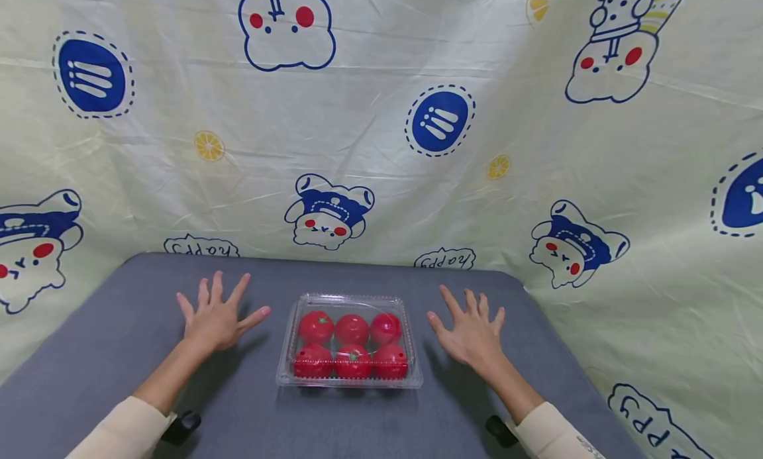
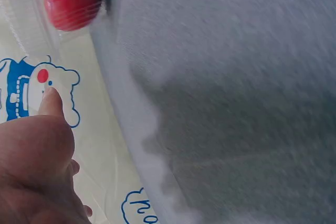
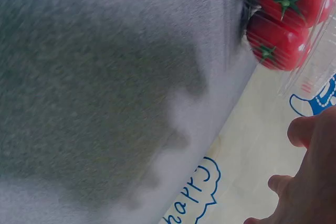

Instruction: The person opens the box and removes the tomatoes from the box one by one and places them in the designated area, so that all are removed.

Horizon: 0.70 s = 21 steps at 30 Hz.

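Observation:
A clear plastic clamshell box lies closed on the grey table, holding several red tomatoes in two rows. My left hand hovers flat with fingers spread just left of the box, touching nothing. My right hand mirrors it on the right side, fingers spread, palm down. The left wrist view shows my left hand and one tomato in the box corner. In the right wrist view my right hand shows beside two tomatoes behind clear plastic.
A pale yellow printed cloth with cartoon bears and blue badges hangs behind and beside the table. The table's far edge meets the cloth. Both hands cast shadows on the grey surface.

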Each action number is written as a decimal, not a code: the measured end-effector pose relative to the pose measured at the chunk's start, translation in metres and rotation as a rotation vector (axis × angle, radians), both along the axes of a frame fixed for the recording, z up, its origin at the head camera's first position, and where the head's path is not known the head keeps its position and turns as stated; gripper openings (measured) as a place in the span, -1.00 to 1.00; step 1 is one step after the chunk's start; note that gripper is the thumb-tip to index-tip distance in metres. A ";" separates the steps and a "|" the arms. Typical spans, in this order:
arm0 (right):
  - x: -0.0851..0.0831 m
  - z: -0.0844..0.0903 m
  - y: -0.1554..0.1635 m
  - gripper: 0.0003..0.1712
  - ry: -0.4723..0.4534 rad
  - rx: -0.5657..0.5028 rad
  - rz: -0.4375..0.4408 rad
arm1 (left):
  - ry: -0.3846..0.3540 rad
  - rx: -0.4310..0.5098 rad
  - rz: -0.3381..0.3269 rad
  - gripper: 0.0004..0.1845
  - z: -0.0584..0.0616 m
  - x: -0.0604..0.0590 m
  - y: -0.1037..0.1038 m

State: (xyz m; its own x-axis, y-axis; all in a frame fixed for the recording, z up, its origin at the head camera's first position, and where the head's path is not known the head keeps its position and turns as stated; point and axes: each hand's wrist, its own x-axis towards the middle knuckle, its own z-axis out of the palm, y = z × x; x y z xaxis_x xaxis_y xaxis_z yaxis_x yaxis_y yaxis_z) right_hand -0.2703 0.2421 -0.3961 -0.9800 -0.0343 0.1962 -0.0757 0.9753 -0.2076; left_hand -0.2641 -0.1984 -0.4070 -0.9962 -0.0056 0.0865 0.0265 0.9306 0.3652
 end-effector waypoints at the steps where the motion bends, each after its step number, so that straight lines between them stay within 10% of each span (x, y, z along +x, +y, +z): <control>1: 0.001 0.001 -0.001 -0.18 0.002 -0.005 0.006 | 0.000 0.013 -0.005 0.03 0.001 0.000 0.001; 21: 0.014 0.018 -0.042 -0.18 0.033 -0.075 0.126 | -0.194 0.379 -0.196 -0.07 0.021 -0.001 0.024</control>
State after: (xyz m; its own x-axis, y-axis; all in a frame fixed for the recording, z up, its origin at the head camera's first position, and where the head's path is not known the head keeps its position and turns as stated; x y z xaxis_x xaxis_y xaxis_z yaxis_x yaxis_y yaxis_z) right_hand -0.2563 0.2003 -0.3778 -0.9616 -0.1410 0.2353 -0.2051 0.9393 -0.2752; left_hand -0.2650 -0.1739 -0.3864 -0.9793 0.1888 -0.0735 0.0858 0.7149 0.6939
